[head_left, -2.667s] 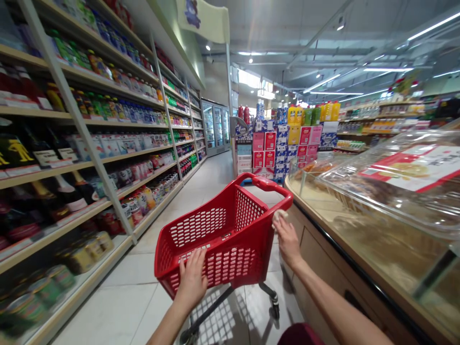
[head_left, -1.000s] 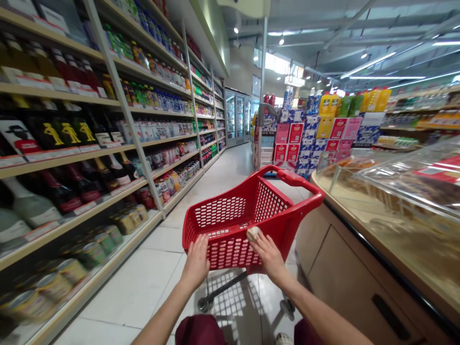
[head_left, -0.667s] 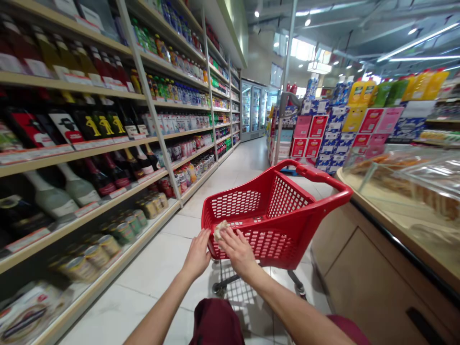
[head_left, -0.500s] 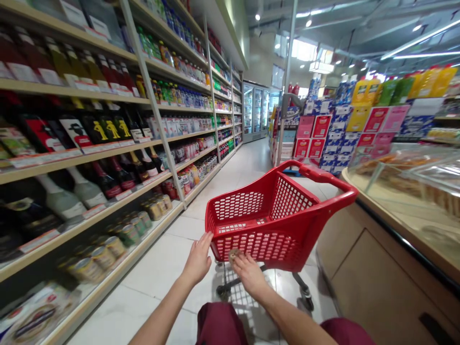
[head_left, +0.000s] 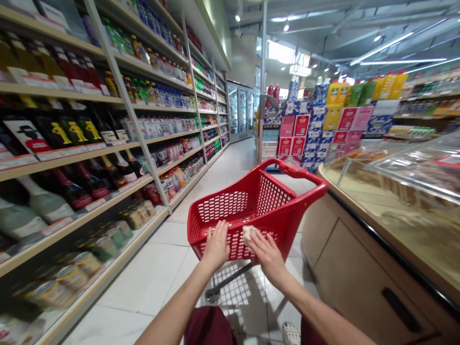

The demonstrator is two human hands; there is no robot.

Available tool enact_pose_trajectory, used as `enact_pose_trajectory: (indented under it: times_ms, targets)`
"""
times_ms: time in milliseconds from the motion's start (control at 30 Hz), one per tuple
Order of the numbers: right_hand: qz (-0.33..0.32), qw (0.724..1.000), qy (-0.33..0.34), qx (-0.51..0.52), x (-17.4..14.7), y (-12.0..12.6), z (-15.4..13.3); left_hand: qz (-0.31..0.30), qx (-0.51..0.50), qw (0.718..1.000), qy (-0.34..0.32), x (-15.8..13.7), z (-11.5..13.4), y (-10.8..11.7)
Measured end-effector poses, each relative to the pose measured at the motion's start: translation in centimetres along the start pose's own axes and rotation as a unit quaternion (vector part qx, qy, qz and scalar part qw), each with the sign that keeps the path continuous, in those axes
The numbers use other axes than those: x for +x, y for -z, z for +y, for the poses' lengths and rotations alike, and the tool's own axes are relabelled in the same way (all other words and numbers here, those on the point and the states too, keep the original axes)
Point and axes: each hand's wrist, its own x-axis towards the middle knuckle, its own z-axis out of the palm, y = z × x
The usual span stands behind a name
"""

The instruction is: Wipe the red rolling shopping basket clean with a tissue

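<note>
A red plastic shopping cart (head_left: 244, 211) with a perforated basket stands in front of me, its handle at the far right end. My right hand (head_left: 268, 254) holds a pale crumpled cloth (head_left: 248, 234) under its fingertips, against the basket's near side wall. The fingers are stretched over the cloth and hide part of it. To the left, my left hand (head_left: 216, 247) lies with extended fingers at the near upper edge of the basket and holds nothing. The basket looks empty where its inside shows.
Shelves of bottles and cans (head_left: 118, 143) line the left side. At right stands a wooden counter (head_left: 334, 239) with a clear-covered food display. Stacked drink boxes (head_left: 293, 139) and a metal post (head_left: 262, 72) are behind the cart. Pale floor tiles (head_left: 143, 268) lie below.
My left hand has moved right from the cart's front corner along the near side. My right hand has moved up and right with the cloth. The view has shifted to the right.
</note>
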Motion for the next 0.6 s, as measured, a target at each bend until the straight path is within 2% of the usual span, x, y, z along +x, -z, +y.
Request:
enact_pose_trajectory:
  times_ms: [100, 200, 267, 400, 467, 600]
  targets:
    - [0.017, 0.999, -0.037, -0.013, -0.1, -0.1, 1.0, -0.003, 0.019, 1.000, -0.021, 0.4, 1.5, -1.1]
    - [-0.044, 0.999, -0.018, -0.020, -2.0, -0.8, 1.8, 0.020, 0.045, 0.998, -0.042, 0.2, 1.8, -1.9]
    - [-0.057, 0.998, -0.017, -0.017, -3.0, -0.8, 2.2, 0.030, 0.056, 0.997, -0.052, 0.0, 1.8, -2.1]
    - [0.016, 0.998, -0.050, -0.017, -1.9, 0.6, 3.3, 0.047, 0.068, 0.995, -0.049, 0.1, 2.6, -2.0]
    - [0.033, 0.997, -0.067, -0.024, -1.5, 0.7, 3.9, 0.058, 0.069, 0.994, -0.053, 0.3, 3.4, -2.0]
    - [-0.025, 0.997, -0.068, -0.034, -3.3, 0.0, 4.7, 0.048, 0.066, 0.995, -0.055, 0.6, 4.3, -2.4]
